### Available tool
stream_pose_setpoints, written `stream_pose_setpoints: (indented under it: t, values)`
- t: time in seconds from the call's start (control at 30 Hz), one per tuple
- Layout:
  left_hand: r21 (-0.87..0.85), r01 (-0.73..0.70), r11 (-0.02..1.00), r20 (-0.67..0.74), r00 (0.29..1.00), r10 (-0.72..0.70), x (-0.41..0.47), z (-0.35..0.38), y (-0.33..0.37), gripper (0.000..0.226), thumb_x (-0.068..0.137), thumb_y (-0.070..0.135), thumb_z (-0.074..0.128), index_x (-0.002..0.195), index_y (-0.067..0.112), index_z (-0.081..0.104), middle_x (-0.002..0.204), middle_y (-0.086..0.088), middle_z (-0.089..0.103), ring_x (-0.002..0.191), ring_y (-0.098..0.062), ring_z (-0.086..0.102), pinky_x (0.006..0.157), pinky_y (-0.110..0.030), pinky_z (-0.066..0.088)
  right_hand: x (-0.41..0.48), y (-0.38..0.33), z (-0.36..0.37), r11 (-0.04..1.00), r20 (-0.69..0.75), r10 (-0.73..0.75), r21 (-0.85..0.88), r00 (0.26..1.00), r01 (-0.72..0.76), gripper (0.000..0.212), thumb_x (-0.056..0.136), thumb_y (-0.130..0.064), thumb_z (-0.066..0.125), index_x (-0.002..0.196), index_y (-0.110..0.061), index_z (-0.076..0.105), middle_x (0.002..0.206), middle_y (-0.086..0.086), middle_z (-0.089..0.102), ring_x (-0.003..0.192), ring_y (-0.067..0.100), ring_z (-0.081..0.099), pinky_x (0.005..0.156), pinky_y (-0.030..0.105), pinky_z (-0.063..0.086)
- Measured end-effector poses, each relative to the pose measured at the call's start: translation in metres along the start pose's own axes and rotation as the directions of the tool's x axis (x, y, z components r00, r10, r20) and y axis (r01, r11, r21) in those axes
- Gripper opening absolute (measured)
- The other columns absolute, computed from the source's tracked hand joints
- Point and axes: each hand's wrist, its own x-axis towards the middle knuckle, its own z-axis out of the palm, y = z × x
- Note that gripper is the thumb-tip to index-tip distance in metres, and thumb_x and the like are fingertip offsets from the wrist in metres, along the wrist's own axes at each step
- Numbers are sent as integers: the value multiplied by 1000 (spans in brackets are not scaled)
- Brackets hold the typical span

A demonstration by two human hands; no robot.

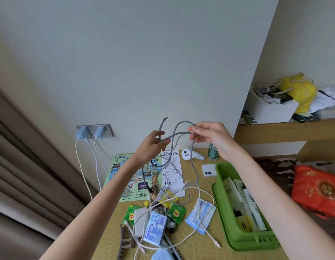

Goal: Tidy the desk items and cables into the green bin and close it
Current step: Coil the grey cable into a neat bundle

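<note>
Both my hands are raised above the desk and hold a grey braided cable (175, 131). My left hand (153, 143) grips one part of it, with a short end sticking up. My right hand (209, 136) pinches a loop of it; the rest hangs down to the desk. The green bin (222, 196) stands open at the right of the desk, with tubes and packets inside. On the desk lie a white cable (200, 218), green tea packets (177, 212), a blue tissue pack (155, 228), a white charger (140, 220) and a hair clip (125, 239).
A printed map sheet (123, 177) and a receipt (172, 171) lie at the back of the desk, with a white controller (191, 154) and a green bottle (212, 152). Two chargers (89, 133) sit in the wall socket. A red bag (318, 192) lies on the floor at right.
</note>
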Motion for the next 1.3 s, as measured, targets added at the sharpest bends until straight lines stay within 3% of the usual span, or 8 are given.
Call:
stream_pose_setpoints:
  t: [0.23, 0.4, 0.6, 0.7, 0.8, 0.97, 1.07, 1.3]
  values:
    - [-216, -12, 976, 237, 969, 64, -14, 7, 18, 52, 88, 60, 54, 108, 13, 67, 59, 9, 26, 48, -11, 18, 41, -17, 17, 8, -25, 19, 993, -75, -48, 106, 996, 56, 10, 90, -10, 64, 94, -5, 72, 85, 9, 76, 71, 15, 69, 69, 22, 57]
    - [-270, -11, 963, 398, 909, 122, -19, 12, 30, 40, 92, 36, 40, 109, 11, 66, 66, 2, 30, 50, -14, 15, 42, -22, 15, 16, -35, 25, 993, -195, -70, 77, 978, 87, 13, 87, -9, 69, 95, 1, 71, 80, 10, 74, 64, 14, 69, 65, 21, 56]
    - [-129, -98, 987, 245, 961, 127, -25, 16, 34, 27, 99, 35, 47, 85, 14, 56, 59, 9, 27, 49, -10, 19, 41, -17, 18, 16, -28, 21, 982, -317, -55, 156, 947, 109, 14, 88, -6, 68, 97, 4, 69, 82, 13, 71, 63, 13, 69, 65, 22, 57]
    - [-52, -128, 990, 130, 983, 133, -20, 21, 37, 31, 104, 27, 40, 78, 12, 49, 54, 12, 30, 44, -4, 24, 41, -13, 22, 5, -8, 26, 961, -512, -274, -175, 814, 213, 15, 91, -22, 67, 91, -7, 66, 83, 2, 70, 70, 17, 68, 68, 28, 54]
    - [-68, -117, 991, 64, 990, 122, -15, 20, 45, 32, 105, 24, 38, 77, 11, 47, 51, 14, 33, 41, -1, 26, 39, -11, 22, -22, 31, 36, 862, -467, -477, -414, 745, 292, 19, 93, -27, 57, 78, -15, 59, 65, -8, 56, 59, 12, 52, 55, 32, 41]
    - [-100, -135, 986, 40, 989, 140, -13, 14, 63, 32, 105, 26, 37, 76, 14, 45, 49, 15, 31, 42, -4, 21, 39, -14, 18, -39, 112, 56, 832, -174, -63, -554, 983, -45, 9, 87, -28, 63, 95, -31, 59, 74, -10, 63, 65, 12, 61, 62, 36, 51]
    - [-116, -159, 980, 43, 985, 165, -15, 7, 72, 31, 105, 28, 36, 78, 14, 44, 47, 16, 28, 43, -4, 19, 39, -15, 16, -32, 142, 65, 784, -39, 164, -601, 986, -155, 26, 88, -36, 64, 112, -30, 56, 87, -12, 63, 78, 20, 65, 71, 38, 51]
    - [-133, -156, 979, -50, 987, 150, -13, -19, 65, 29, 105, 28, 36, 83, 11, 45, 49, 15, 26, 43, -6, 19, 41, -17, 14, -22, 170, 63, 784, -25, 287, -569, 958, -250, 29, 96, -28, 53, 74, -12, 66, 79, 5, 70, 70, 26, 67, 65, 35, 52]
